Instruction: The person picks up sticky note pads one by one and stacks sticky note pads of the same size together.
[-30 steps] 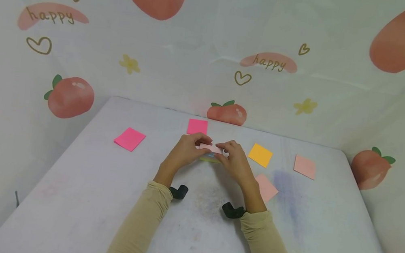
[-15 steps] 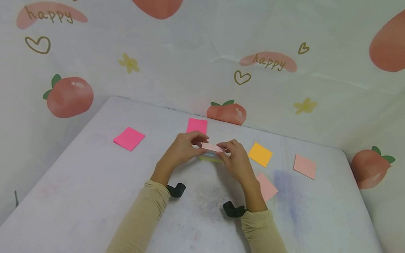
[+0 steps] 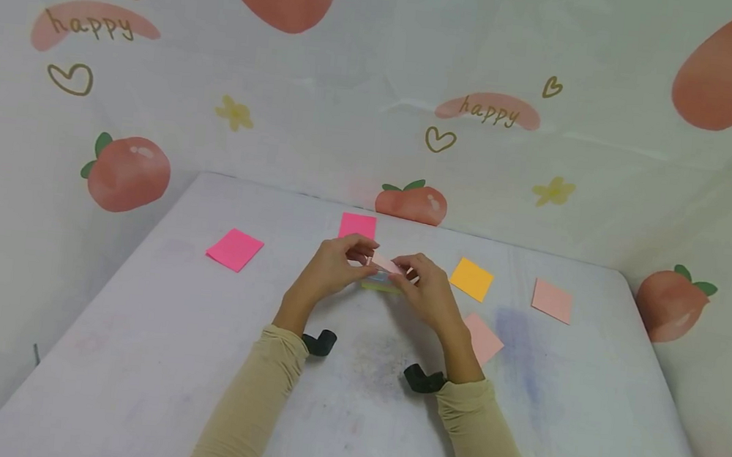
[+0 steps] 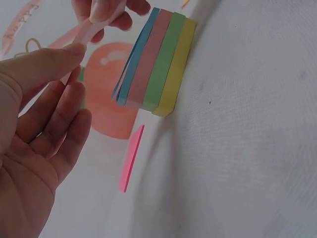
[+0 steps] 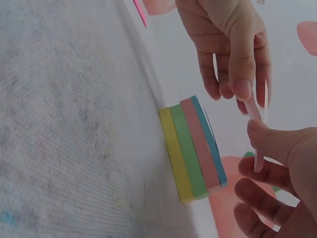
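Because two grips likely steady it, a pale pink pad [image 3: 385, 263] is pinched at opposite ends by the left hand [image 3: 334, 266] and right hand [image 3: 428, 286]; below both sits a layered stack [image 5: 190, 148]; an orange pad [image 3: 472, 279] lies right of the right hand.

Held pad [image 3: 385, 263], centre frame: pale pink. Stack [image 5: 193, 148], centre of right wrist view: stripes left to right yellow, green, dusty pink, blue.

Head view: hot pink notes at left [image 3: 234, 250] and upper centre [image 3: 357, 225]; orange note [image 3: 471, 279] right of centre; pale pink notes at right [image 3: 552, 301] and just below the orange [image 3: 484, 339]. Sleeves [image 3: 250, 401], bottom: plain khaki. Wrist mounts [image 3: 320, 342]: black. Tabletop [image 3: 162, 356]: off-white, blue-violet smear [image 3: 521, 354] right, grey speckle lower centre. Backdrop [image 3: 351, 109]: white, red-orange fruit with green leaves, yellow flowers, brown hearts, brown "happy" on pink swashes.
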A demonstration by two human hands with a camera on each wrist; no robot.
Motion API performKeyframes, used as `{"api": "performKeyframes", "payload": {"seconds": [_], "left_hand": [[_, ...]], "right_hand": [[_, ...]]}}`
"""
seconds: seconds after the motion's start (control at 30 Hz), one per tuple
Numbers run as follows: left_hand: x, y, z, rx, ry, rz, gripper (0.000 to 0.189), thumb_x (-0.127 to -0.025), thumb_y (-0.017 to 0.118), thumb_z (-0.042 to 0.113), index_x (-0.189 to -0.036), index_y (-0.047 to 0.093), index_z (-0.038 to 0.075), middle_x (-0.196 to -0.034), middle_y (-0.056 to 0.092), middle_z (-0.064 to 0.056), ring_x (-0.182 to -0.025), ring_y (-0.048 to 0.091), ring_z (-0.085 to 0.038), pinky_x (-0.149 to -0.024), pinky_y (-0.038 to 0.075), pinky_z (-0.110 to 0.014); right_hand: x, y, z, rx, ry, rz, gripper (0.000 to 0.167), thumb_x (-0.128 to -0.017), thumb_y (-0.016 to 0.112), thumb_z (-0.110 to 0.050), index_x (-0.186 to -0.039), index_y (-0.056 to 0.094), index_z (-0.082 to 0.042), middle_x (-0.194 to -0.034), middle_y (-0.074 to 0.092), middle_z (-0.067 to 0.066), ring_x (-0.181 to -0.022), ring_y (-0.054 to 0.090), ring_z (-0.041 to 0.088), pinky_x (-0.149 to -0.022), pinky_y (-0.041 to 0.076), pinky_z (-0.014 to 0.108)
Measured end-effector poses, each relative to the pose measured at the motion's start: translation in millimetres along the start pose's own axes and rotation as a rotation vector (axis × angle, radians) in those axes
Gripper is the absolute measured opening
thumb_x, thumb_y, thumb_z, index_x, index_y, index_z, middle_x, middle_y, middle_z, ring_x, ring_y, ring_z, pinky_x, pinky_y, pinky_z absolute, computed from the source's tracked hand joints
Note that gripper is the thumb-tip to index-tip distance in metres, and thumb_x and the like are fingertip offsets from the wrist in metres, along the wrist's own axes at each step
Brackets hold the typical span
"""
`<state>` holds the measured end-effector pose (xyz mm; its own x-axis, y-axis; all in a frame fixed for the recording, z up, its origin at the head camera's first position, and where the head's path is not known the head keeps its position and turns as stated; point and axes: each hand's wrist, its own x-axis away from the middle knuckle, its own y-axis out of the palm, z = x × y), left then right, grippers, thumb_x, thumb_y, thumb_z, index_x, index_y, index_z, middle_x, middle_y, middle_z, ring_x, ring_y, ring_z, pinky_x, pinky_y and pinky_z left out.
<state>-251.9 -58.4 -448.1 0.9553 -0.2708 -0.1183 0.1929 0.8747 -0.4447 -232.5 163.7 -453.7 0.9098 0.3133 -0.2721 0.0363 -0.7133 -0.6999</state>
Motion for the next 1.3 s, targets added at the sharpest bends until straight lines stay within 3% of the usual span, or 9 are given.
{"api": "performKeyframes", "payload": {"seconds": [0.3, 0.73, 1.3], "left_hand": [[1.0, -2.5, -2.0, 0.018, 0.008, 0.006, 0.043, -0.085, 0.084, 0.025, -0.124, 0.07, 0.016, -0.11, 0.076, 0.003, -0.099, 0.07, -0.015, -0.087, 0.056, -0.036], [-0.8, -5.3, -3.3, 0.026, 0.018, 0.01, 0.045, -0.083, 0.086, 0.027, -0.122, 0.07, 0.015, -0.107, 0.077, 0.001, -0.098, 0.071, -0.016, -0.086, 0.057, -0.036], [-2.0, -4.8, -9.6, 0.092, -0.016, 0.01, 0.054, -0.078, 0.09, 0.025, -0.126, 0.069, 0.01, -0.104, 0.076, 0.0, -0.098, 0.071, -0.017, -0.083, 0.055, -0.035]], "right_hand": [[1.1, -0.3, -0.5, -0.088, 0.023, 0.006, 0.028, -0.095, 0.073, -0.02, -0.122, 0.069, -0.011, -0.107, 0.07, 0.007, -0.091, 0.068, 0.022, -0.081, 0.059, 0.035], [-0.2, 0.6, 0.6, -0.106, 0.093, -0.006, 0.027, -0.097, 0.071, -0.026, -0.121, 0.068, -0.015, -0.112, 0.07, 0.006, -0.093, 0.068, 0.022, -0.083, 0.058, 0.036], [-0.3, -1.4, -0.3, -0.18, 0.146, -0.012, 0.032, -0.099, 0.068, -0.031, -0.126, 0.064, -0.015, -0.121, 0.069, 0.01, -0.098, 0.067, 0.026, -0.09, 0.055, 0.04]]}}
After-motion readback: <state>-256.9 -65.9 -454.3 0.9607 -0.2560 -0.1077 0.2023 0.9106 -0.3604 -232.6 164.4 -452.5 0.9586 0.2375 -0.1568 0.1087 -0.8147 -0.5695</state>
